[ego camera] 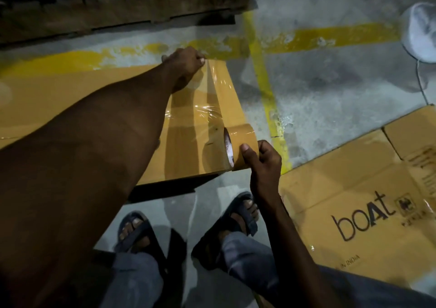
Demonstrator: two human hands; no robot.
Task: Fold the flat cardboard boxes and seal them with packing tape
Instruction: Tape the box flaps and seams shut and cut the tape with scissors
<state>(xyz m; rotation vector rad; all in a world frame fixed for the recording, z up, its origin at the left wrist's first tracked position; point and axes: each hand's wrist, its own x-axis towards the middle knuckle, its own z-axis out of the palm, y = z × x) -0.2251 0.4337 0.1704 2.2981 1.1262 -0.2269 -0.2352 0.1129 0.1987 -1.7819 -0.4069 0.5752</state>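
Tape (214, 90) is looking thin and clingy, so we are pinching its end with the left hand (186, 62), gripping the stiff roll (239, 140) in the right hand (263, 160).

Your left hand (186, 64) and right hand (262, 163) are bare, and so are both forearms (94, 142). Toward six o'clock you wear grey-blue trousers (134, 281), creased at the hems. On your feet are dark navy open-toed sandals, each with a broad strap: the left sandal (135, 231) at seven o'clock, the right sandal (243, 209) at five.
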